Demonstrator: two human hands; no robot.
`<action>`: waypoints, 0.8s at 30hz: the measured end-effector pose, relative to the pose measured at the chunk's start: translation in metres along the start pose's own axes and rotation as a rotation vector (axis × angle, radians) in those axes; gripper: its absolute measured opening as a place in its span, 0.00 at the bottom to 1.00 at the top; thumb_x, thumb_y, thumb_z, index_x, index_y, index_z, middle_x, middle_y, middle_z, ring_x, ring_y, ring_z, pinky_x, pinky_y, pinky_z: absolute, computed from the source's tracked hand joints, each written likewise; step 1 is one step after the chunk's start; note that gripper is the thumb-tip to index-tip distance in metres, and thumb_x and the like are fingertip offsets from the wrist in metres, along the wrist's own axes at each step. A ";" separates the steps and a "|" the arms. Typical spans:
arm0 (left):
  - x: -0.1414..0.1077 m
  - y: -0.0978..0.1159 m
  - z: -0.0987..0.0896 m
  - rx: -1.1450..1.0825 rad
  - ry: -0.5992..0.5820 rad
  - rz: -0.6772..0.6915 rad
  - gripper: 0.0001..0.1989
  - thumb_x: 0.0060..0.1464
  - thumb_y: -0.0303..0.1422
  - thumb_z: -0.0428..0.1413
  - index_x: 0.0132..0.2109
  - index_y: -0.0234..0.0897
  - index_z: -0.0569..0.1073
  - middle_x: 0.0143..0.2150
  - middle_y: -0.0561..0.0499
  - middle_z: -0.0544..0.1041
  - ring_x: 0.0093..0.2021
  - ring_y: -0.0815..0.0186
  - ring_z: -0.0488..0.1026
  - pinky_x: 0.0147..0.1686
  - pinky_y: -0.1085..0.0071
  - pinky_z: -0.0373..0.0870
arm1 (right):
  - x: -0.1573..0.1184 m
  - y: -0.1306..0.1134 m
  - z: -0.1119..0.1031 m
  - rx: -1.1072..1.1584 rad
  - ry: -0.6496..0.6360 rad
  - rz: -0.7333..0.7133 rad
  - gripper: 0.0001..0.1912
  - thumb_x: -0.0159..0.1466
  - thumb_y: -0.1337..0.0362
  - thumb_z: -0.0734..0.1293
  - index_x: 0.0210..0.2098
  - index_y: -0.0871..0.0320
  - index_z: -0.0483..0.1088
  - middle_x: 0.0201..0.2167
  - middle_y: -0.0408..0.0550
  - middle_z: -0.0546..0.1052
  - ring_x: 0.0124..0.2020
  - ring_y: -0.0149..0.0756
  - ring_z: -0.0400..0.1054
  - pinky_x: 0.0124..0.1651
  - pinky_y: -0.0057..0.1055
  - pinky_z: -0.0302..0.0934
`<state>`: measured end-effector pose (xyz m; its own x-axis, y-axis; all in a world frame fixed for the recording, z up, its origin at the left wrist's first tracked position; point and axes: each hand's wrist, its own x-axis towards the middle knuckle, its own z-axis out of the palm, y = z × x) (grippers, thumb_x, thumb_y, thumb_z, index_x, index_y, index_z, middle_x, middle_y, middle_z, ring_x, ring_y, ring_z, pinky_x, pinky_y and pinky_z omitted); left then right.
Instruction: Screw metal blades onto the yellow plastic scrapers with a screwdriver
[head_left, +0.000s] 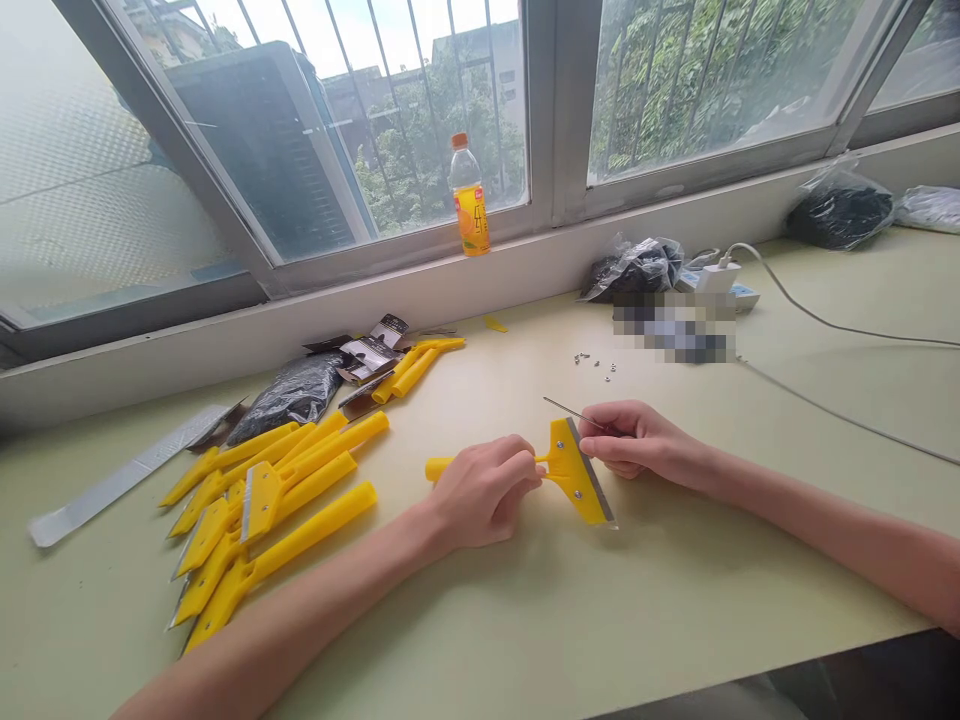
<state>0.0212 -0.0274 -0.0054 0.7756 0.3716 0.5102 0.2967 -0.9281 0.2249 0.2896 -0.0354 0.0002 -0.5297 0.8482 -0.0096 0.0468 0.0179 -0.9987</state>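
My left hand [487, 492] is wrapped round the handle of a yellow scraper [576, 470], just above the table. Its wide head points right, with two screws in it and a metal blade along the edge. Close to that blade, my right hand [626, 438] is closed on a thin metal hex key [568, 408], whose long end sticks out to the left. The part of the key inside the fingers is hidden. Left of my left forearm lies a pile of yellow scrapers [262, 500], their heads toward the left and front.
Small screws [592, 360] lie scattered beyond my hands. Behind the pile are a black plastic bag [289, 395], cardboard packaging [373, 355] and loose yellow handles [416, 370]. A juice bottle [471, 205] stands on the sill. Cables [840, 325] run from a white plug [718, 277] at right.
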 end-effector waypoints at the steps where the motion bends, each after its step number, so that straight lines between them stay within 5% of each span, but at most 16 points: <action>1: 0.000 0.000 0.000 0.000 -0.002 -0.001 0.05 0.62 0.25 0.47 0.40 0.39 0.64 0.38 0.47 0.73 0.30 0.68 0.66 0.28 0.72 0.62 | 0.000 0.000 0.000 0.000 -0.001 0.000 0.18 0.64 0.50 0.71 0.32 0.58 0.67 0.20 0.34 0.52 0.21 0.25 0.42 0.24 0.29 0.38; 24: 0.000 -0.001 0.002 -0.017 0.014 0.014 0.05 0.62 0.25 0.48 0.39 0.39 0.64 0.39 0.47 0.74 0.29 0.69 0.65 0.28 0.73 0.61 | 0.000 -0.001 -0.001 0.042 -0.019 -0.003 0.15 0.66 0.55 0.70 0.31 0.59 0.67 0.20 0.34 0.53 0.20 0.23 0.43 0.24 0.30 0.37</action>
<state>0.0218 -0.0268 -0.0071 0.7715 0.3592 0.5251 0.2766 -0.9327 0.2316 0.2901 -0.0347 0.0013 -0.5457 0.8379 -0.0074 0.0100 -0.0022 -0.9999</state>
